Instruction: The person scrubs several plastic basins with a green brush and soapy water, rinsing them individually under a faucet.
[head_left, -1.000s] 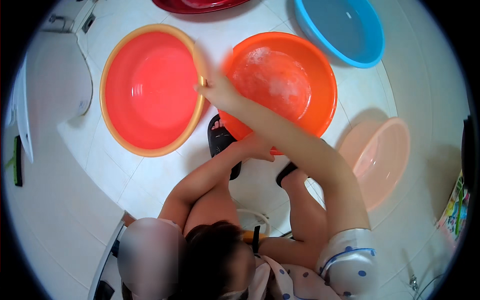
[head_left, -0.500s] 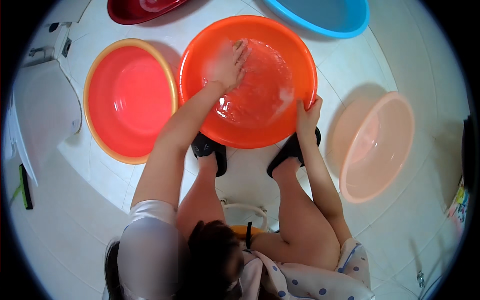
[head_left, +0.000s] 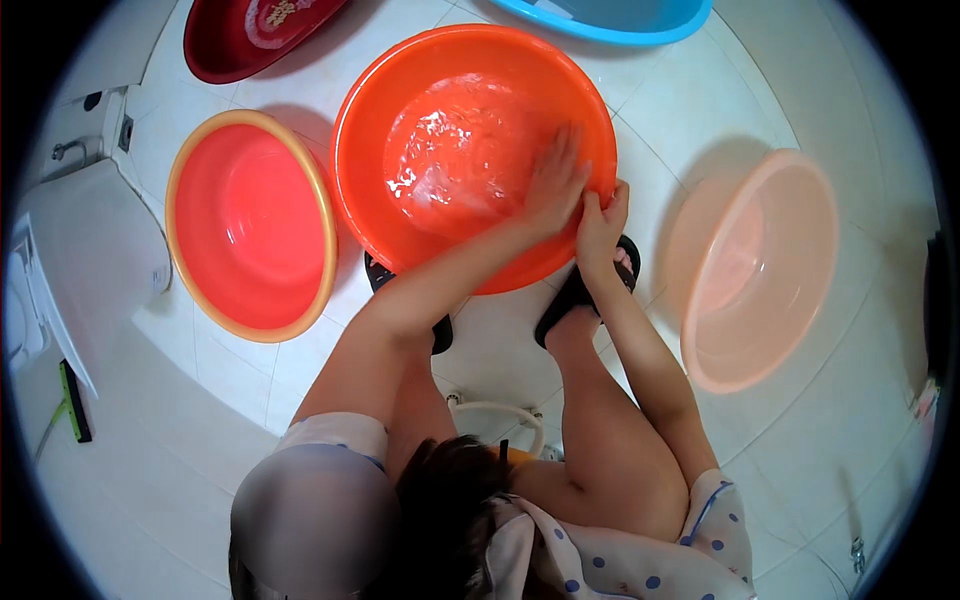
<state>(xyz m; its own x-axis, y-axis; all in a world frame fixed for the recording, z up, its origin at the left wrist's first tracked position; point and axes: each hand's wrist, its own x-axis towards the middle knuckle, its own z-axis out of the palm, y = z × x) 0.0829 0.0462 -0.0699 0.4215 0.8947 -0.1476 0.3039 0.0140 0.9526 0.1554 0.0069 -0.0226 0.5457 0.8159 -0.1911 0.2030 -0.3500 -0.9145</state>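
A large orange basin (head_left: 362, 140) stands on the floor in front of my feet, with rippling clear water (head_left: 445, 160) in its bottom. My left hand (head_left: 557, 188) reaches across to the basin's right inner wall, its fingers stretched out and slightly blurred, holding nothing. Just beside it, my right hand (head_left: 603, 228) grips the rim on the near right side, thumb on the inside. The fingers on the outer side are partly hidden.
To the left stands a red basin with a yellow rim (head_left: 250, 333); to the right, a pale peach basin (head_left: 790, 340) leans on its side. A dark red basin (head_left: 200, 55) and a blue basin (head_left: 640, 38) lie farther off. Black slippers (head_left: 570, 300) flank the orange basin's near edge.
My left hand has swept from the left part of the orange basin to its right inner wall, close to my right hand. My right hand keeps hold of the rim.
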